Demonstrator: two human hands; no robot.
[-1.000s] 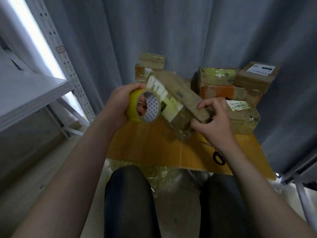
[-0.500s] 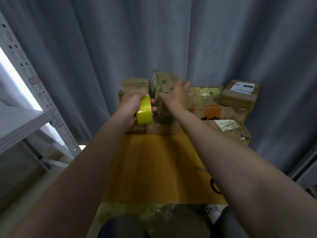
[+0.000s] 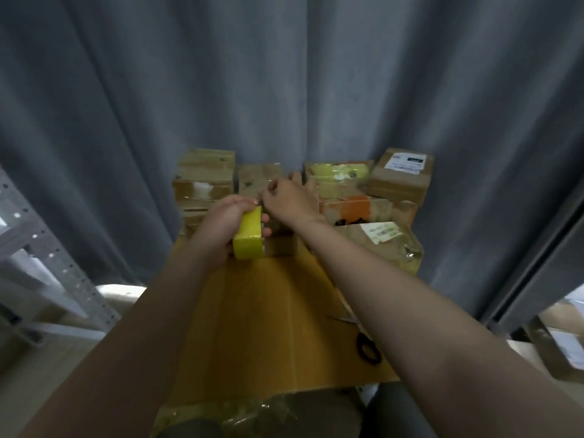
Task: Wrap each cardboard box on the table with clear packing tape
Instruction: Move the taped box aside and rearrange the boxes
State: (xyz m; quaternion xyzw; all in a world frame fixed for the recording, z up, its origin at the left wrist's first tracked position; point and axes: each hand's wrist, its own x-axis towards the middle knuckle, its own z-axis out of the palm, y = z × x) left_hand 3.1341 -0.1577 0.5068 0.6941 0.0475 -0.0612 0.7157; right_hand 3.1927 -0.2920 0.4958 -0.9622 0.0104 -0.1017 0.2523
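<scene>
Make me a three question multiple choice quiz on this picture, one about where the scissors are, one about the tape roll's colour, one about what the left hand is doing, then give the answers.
1. Where do the scissors lie?
A. near the table's right front, beside the right forearm
B. on top of the box stack
C. on the metal shelf

2. What colour is the tape roll?
A. blue
B. yellow
C. red

3. What is the left hand doing?
A. lying flat on the table
B. holding scissors
C. gripping the tape roll

Answers:
1 A, black handles show on the table beside the right forearm.
2 B, its outer face is yellow.
3 C, the fingers curl round the roll while the right hand pinches just above it.
</scene>
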